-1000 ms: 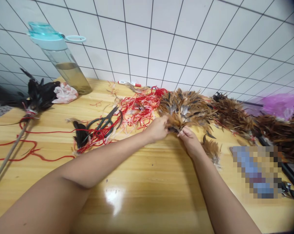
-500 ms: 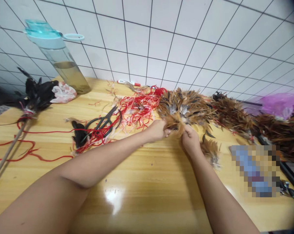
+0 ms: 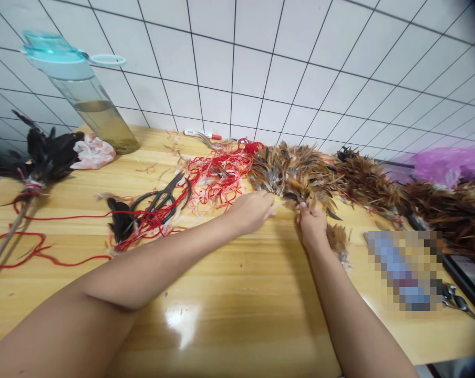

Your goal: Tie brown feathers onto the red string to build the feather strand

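Note:
A heap of brown feathers (image 3: 296, 170) lies at the back of the wooden table (image 3: 229, 294). My left hand (image 3: 253, 210) rests at the heap's near-left edge, fingers curled and pinching at the feather ends. My right hand (image 3: 312, 223) is closed on a small bunch of brown feathers at the heap's near edge. A small loose tuft of feathers (image 3: 338, 241) lies just right of my right wrist.
Tangled red string (image 3: 214, 176) and black scissors (image 3: 162, 197) lie left of the heap. A clear water bottle (image 3: 90, 102), a pink cloth (image 3: 91, 152) and a black feather duster (image 3: 44, 155) stand at far left. More feathers (image 3: 438, 210), a purple bag (image 3: 450, 165) and a blurred object (image 3: 409, 268) are right.
Both hands stay at the heap's near edge; the right hand has shifted slightly right and up with its pinch of feathers. The view has drifted a little to the right.

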`<move>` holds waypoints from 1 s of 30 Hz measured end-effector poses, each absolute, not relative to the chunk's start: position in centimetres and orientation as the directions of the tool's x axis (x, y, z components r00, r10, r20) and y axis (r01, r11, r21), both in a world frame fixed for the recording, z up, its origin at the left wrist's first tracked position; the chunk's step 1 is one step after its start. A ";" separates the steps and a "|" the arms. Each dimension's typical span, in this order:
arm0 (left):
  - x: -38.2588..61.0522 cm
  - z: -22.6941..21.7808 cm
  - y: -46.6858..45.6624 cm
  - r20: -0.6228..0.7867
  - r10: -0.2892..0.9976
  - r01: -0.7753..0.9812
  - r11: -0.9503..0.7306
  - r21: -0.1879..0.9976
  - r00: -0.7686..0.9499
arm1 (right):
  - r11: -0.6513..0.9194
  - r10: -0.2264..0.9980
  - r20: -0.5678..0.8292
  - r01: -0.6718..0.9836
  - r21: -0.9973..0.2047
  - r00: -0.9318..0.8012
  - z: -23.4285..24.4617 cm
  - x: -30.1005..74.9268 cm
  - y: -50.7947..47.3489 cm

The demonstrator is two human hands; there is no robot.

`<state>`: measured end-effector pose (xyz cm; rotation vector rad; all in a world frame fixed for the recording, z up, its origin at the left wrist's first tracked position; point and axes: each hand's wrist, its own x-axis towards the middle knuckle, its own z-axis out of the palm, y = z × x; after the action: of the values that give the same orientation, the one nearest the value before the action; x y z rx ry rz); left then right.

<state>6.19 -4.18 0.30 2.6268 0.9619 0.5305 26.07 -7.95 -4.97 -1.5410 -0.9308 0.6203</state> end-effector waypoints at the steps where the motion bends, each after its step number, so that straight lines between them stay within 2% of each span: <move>1: 6.2 0.3 -3.9 0.237 0.702 0.562 -0.691 0.455 0.671 | -0.008 0.830 0.086 0.165 -0.986 0.551 -4.6 25.8 -8.0; 3: 6.3 -0.1 -3.4 0.223 0.748 0.527 -0.615 0.586 0.625 | 0.022 0.856 0.059 0.079 -0.997 0.513 -3.9 25.1 -8.3; 5: 6.5 -0.6 -3.0 0.242 0.748 0.455 -0.591 0.666 0.618 | 0.049 0.898 0.045 0.001 -0.999 0.437 -3.3 24.5 -8.6; 9: 6.9 -1.4 -3.0 0.333 0.704 0.326 -0.626 0.709 0.627 | 0.027 0.950 -0.018 -0.138 -0.990 0.311 -2.3 23.3 -9.1; 14: 6.9 -1.4 -3.1 0.224 0.721 0.378 -0.571 0.729 0.655 | -0.008 0.952 -0.067 -0.194 -0.981 0.299 -2.1 22.4 -9.2; 17: 6.9 -1.5 -3.5 0.218 0.658 0.435 -0.674 0.597 0.720 | -0.022 0.927 -0.055 -0.093 -0.995 0.370 -2.7 22.8 -9.1; 20: 7.0 -1.5 -4.4 0.313 0.542 0.421 -0.825 0.377 0.780 | -0.054 0.871 0.073 0.242 -0.969 0.485 -3.3 23.5 -9.0; 22: 7.0 -1.2 -5.1 0.376 0.449 0.387 -0.893 0.232 0.810 | -0.109 0.836 0.220 0.545 -0.831 0.502 -3.2 23.9 -9.0; 24: 7.0 -0.8 -5.6 0.428 0.360 0.348 -0.931 0.109 0.829 | -0.183 0.840 0.301 0.759 -0.625 0.451 -2.7 23.8 -9.3; 27: 6.9 0.1 -5.9 0.481 0.251 0.309 -0.950 -0.044 0.840 | -0.205 0.902 0.288 0.906 -0.371 0.322 -1.6 22.9 -9.8; 30: 6.6 1.2 -5.9 0.490 0.157 0.263 -0.952 -0.154 0.857 | -0.115 0.964 0.209 0.968 -0.222 0.163 -1.2 22.1 -10.2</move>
<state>6.63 -5.94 1.15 3.2349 0.3709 0.8231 22.08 -10.23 -1.17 -2.1401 -1.8543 -0.0176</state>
